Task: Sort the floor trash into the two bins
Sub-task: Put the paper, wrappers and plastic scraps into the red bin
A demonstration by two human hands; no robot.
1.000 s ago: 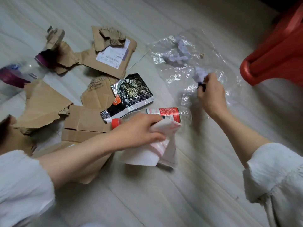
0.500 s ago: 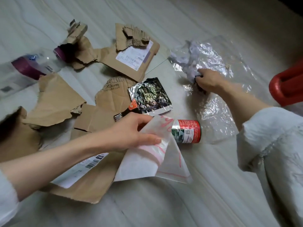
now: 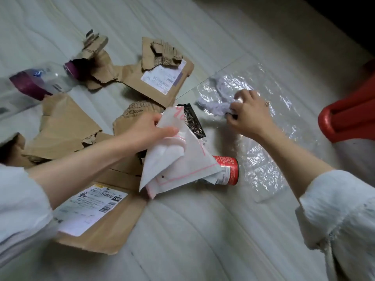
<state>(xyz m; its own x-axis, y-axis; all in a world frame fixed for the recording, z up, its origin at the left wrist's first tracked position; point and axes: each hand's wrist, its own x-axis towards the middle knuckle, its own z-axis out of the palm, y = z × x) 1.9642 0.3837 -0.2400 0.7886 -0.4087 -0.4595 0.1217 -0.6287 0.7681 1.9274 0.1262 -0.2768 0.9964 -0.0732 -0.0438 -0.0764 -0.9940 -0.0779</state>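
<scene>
So the left hand (image 3: 148,130) is gripping a white plastic mailer with pink lines (image 3: 178,159), lifted off the floor and hanging crumpled. The right hand (image 3: 249,116) has its fingers curled round a wad of crumpled white paper (image 3: 213,104) lying on a clear plastic sheet (image 3: 263,142).

Working outward from the left hand: a shiny black wrapper (image 3: 192,122) peeks out at about 1 o'clock, and a red-labelled bottle (image 3: 228,171) lies at 4 o'clock, half hidden under the mailer. Torn cardboard is all around: one labelled piece (image 3: 162,78) at 12 o'clock, another labelled piece (image 3: 97,220) at 7 o'clock, a plain scrap (image 3: 65,126) at 9. A clear bottle with a purple label (image 3: 40,82) sits out at 10 o'clock.

From the right hand, a red bin (image 3: 349,116) is at 3 o'clock, mostly cut off. The second bin isn't in view.

Honestly, this looks like early days. Nearly everything's on the floor, and I can't tell what's in the bin. Two bits are in hand, nothing's dropped yet.
</scene>
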